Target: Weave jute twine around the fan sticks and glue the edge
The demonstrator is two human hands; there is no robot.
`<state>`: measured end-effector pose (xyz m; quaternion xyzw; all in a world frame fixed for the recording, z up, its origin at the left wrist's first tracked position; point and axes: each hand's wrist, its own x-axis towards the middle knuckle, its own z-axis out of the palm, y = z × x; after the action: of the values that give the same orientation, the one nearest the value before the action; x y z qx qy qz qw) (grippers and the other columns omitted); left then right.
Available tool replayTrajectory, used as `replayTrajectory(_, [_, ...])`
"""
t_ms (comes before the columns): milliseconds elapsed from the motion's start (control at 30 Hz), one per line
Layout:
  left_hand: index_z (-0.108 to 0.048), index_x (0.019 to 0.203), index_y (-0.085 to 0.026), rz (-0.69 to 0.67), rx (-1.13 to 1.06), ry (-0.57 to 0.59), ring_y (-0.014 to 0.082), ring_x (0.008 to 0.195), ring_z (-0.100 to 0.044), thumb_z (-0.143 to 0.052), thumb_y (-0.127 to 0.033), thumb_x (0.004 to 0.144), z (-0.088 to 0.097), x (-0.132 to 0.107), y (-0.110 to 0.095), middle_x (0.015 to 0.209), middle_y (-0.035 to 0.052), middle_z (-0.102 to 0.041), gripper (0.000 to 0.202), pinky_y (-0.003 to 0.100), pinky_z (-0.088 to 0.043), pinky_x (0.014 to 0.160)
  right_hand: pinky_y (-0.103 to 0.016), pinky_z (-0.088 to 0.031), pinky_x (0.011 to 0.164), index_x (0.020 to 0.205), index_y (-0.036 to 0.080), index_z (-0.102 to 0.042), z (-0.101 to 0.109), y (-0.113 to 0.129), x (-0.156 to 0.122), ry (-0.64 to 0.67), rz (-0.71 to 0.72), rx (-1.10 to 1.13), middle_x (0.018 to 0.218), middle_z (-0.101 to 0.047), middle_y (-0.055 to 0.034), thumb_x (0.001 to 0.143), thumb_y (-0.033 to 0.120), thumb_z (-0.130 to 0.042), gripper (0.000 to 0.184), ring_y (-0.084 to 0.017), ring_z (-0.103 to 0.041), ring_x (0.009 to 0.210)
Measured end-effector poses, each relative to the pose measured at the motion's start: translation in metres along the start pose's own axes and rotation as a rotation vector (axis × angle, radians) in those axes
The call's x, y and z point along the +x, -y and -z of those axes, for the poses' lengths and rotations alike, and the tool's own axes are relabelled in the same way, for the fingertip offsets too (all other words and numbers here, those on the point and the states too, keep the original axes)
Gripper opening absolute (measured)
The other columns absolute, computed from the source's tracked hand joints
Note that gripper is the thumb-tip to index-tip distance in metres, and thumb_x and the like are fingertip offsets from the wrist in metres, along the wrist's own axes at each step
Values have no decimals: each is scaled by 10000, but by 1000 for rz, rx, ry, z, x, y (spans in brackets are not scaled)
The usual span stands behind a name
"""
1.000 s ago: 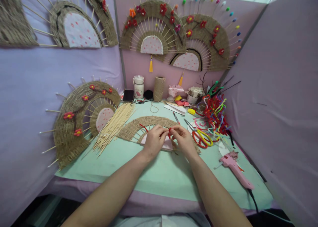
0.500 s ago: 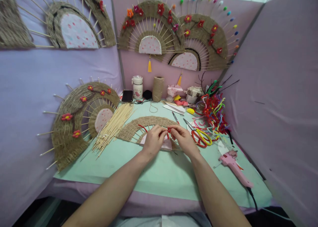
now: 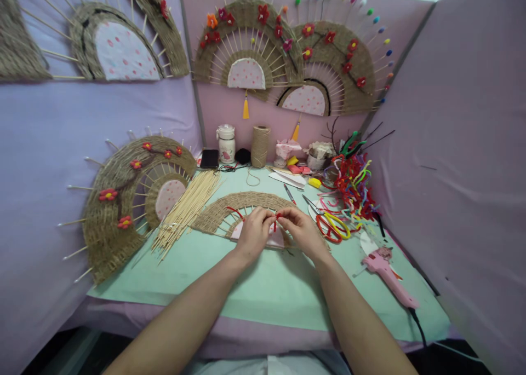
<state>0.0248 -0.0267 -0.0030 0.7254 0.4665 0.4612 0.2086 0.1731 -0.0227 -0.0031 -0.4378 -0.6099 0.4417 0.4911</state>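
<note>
Between my fingertips is a red pipe cleaner [image 3: 275, 225], bent into a small shape with a short end hanging down. My left hand [image 3: 255, 231] pinches it from the left, and my right hand [image 3: 302, 230] pinches it from the right, thumbs and forefingers almost meeting. Both hands are above a half-round fan [image 3: 222, 204] of woven twine on thin sticks, which lies on the table and is partly hidden by them. Another red pipe cleaner length [image 3: 235, 211] sticks out left of my left hand, over the fan.
Bamboo sticks [image 3: 187, 211] lie in a heap at left, beside a standing flowered fan [image 3: 110, 200]. Scissors [image 3: 331, 226], a pink glue gun [image 3: 388, 279] with its cord and a bundle of coloured pipe cleaners [image 3: 355, 183] are at right. A twine spool [image 3: 260, 146] stands behind.
The red pipe cleaner has turned slightly between my fingertips, and its hanging end now points down more to the left. My hands stay nearly in place; the whole view has shifted a little.
</note>
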Motion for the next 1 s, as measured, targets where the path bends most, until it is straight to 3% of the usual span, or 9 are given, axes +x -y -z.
replayTrajectory(300, [-569, 731, -170, 137, -125, 83, 164, 787, -541, -476, -202, 851, -3, 3, 5, 757, 18, -593, 155, 287, -408, 724, -247, -418, 618, 813, 202, -608, 0, -5, 0, 12, 2, -17, 772, -602, 1, 755, 297, -606, 112, -140, -530, 694])
replayTrajectory(467, [-578, 720, -162, 258, -243, 235, 138, 688, -514, -489, -259, 827, 10, 8, -1, 693, -6, -567, 170, 250, -386, 642, -251, -399, 595, 791, 212, -593, 1, 0, -2, 56, 47, -110, 704, -561, 14, 792, 298, -570, 90, -137, -495, 625])
replayTrajectory(633, [-552, 699, -160, 396, -542, 459, 83, 522, -373, -572, -463, 773, 23, 9, 0, 584, -43, -423, 312, 206, -277, 477, -304, -421, 719, 796, 226, -583, 1, 7, -6, 79, 277, -189, 795, -565, -21, 840, 244, -520, 79, -174, -529, 772])
replayTrajectory(767, [-513, 668, -155, 530, -867, 634, 52, 473, -276, -657, -497, 697, 27, 9, 0, 577, -53, -351, 372, 196, -201, 429, -356, -429, 759, 782, 240, -584, -3, 9, -10, 36, 451, -237, 811, -570, -42, 860, 239, -497, 117, -199, -535, 813])
replayTrajectory(867, [-534, 695, -154, 475, -774, 566, 61, 478, -312, -612, -497, 741, 27, 9, -2, 578, -43, -384, 354, 198, -225, 431, -350, -442, 772, 884, 248, -585, -6, 8, -10, -20, 383, -172, 878, -576, -48, 854, 262, -516, 77, -195, -545, 843])
replayTrajectory(1000, [-576, 756, -171, 142, -313, 186, 118, 648, -472, -507, -371, 857, 24, 8, -4, 682, -3, -512, 234, 233, -372, 569, -286, -459, 707, 971, 231, -557, -4, 6, -5, -6, 116, 14, 915, -573, -32, 779, 260, -590, 197, -160, -546, 800])
